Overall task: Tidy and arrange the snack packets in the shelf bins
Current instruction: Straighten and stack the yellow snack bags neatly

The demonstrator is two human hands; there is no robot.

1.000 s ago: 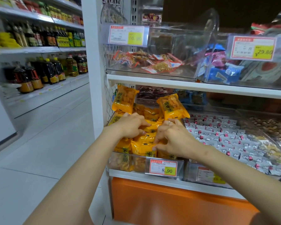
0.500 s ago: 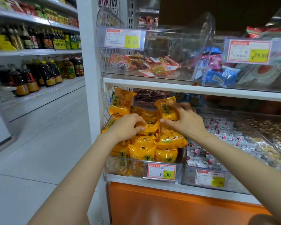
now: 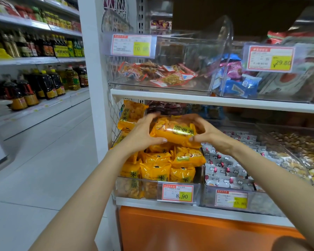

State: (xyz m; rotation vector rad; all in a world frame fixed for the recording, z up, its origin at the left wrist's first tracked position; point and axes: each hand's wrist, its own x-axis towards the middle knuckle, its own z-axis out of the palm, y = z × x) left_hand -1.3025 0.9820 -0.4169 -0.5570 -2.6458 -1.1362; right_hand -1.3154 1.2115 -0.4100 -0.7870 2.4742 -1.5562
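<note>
Shop shelves are seen on every side, and a pale floor (image 3: 43, 160) is seen at eight o'clock. Bottles (image 3: 47, 84) are lined up on the far shelves at nine o'clock.

One yellow packet (image 3: 174, 132) is held near the middle of the view, lying on its side. It is gripped at its nine o'clock end by the left hand (image 3: 141, 134) and at its three o'clock end by the right hand (image 3: 207, 133). Both hands are curled round it, with the thumbs at the near edge and the fingers over the far edge. It is held over a pile of yellow packets (image 3: 158, 169) in a clear bin (image 3: 127, 189). Whether the pile is touched by it cannot be told. One more yellow bag (image 3: 130, 113) is stood up at the back of the bin, at ten o'clock from the left hand.

A price tag (image 3: 178, 192) marked 8.90 is fixed to the front of the bin. White packets (image 3: 228, 171) are kept in the next bin, at three o'clock. Red packets (image 3: 158, 73) are kept in a bin on the shelf above, at twelve o'clock, and blue packets (image 3: 239, 86) are seen at two o'clock.
</note>
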